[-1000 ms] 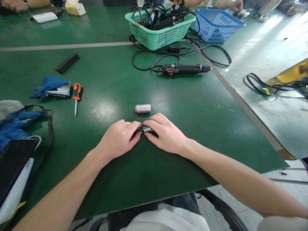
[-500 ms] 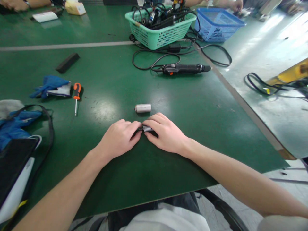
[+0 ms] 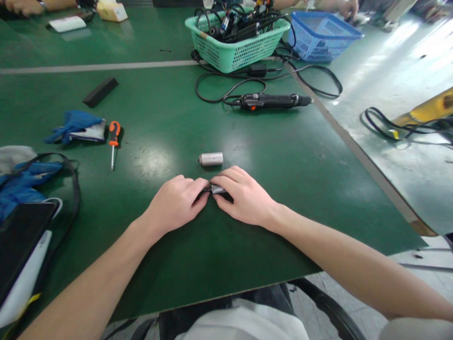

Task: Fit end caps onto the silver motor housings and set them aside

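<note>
My left hand point(image 3: 177, 204) and my right hand point(image 3: 244, 196) rest side by side on the green table point(image 3: 170, 264), fingers curled toward each other. Both are closed on a small dark and silver part point(image 3: 216, 190) held between the fingertips; most of it is hidden by the fingers. A short silver cylinder point(image 3: 211, 159) lies on the table just beyond my hands, untouched.
An orange-handled screwdriver point(image 3: 113, 139) and blue gloves point(image 3: 75, 125) lie left. A black electric screwdriver point(image 3: 272, 100) with its cable lies ahead, behind it a green basket point(image 3: 235, 45) of cables and a blue basket point(image 3: 318, 35). Other people's hands show at the far edge.
</note>
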{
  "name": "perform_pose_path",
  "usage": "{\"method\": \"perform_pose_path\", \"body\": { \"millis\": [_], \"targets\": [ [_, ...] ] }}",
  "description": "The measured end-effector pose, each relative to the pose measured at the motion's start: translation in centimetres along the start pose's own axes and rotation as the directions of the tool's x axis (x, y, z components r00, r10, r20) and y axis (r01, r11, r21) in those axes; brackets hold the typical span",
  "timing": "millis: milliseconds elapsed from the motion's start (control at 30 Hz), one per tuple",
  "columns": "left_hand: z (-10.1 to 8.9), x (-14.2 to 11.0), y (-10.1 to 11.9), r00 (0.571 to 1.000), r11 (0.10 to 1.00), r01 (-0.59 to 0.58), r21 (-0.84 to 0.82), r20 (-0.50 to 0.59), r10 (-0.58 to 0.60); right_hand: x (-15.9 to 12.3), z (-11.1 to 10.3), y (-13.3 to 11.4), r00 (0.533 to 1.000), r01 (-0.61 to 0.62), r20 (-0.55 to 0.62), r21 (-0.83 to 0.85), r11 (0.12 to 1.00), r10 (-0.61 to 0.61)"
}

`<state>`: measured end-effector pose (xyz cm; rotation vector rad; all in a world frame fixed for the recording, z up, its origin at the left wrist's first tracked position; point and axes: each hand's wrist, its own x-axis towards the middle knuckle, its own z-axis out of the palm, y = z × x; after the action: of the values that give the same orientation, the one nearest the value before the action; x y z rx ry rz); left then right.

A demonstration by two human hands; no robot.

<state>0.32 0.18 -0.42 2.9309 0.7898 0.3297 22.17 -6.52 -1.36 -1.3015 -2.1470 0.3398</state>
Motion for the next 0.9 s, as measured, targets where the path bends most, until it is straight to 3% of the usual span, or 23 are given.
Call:
{"method": "perform_pose_path", "body": {
  "millis": [900],
  "targets": [
    [0.02,-0.13,-0.17,1.0,1.0,0.005,0.009,-0.002,-0.005,0.06,0.06,-0.07,1.0,0.005,-0.025,-0.011,1.0,-0.005]
  ]
}}
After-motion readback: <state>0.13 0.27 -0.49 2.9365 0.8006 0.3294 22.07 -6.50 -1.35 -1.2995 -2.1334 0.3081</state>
